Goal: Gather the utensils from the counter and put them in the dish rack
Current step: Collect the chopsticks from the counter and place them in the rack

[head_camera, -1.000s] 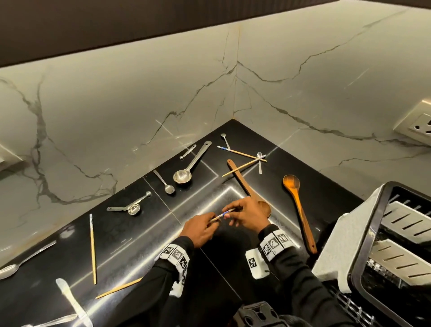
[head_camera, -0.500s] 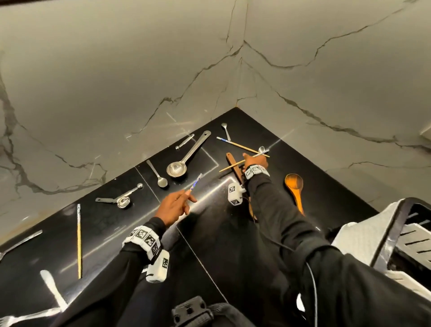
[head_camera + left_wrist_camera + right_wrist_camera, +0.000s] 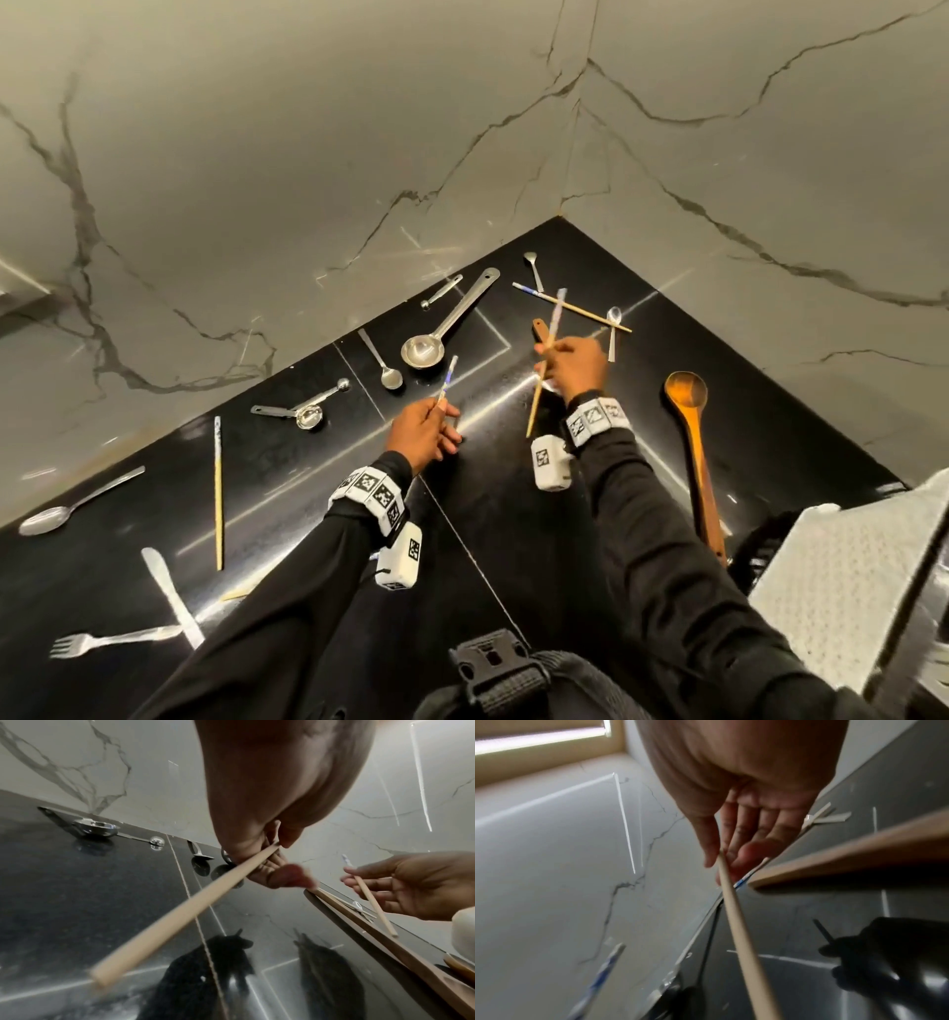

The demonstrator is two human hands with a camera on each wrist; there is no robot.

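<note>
My left hand (image 3: 426, 429) pinches a wooden chopstick (image 3: 448, 383) with a blue-patterned tip, held above the black counter (image 3: 513, 514); its plain end juts toward the left wrist camera (image 3: 174, 919). My right hand (image 3: 572, 362) pinches a second chopstick (image 3: 545, 360), lifted and nearly upright, also seen as a long shaft in the right wrist view (image 3: 739, 923). A third chopstick (image 3: 570, 307) lies on the counter beyond my right hand. The dish rack (image 3: 852, 580) shows at the lower right edge.
On the counter lie a steel ladle (image 3: 447, 324), small spoons (image 3: 382, 362), measuring spoons (image 3: 303, 408), two wooden spoons (image 3: 693, 452), another chopstick (image 3: 218, 493), a tablespoon (image 3: 72, 506), a knife (image 3: 172, 596) and a fork (image 3: 108, 640). Marble walls meet at the far corner.
My right hand, which had reached to the crossed chopsticks, has lifted one off the counter and pulled back. My left hand has kept its chopstick and moved little.
</note>
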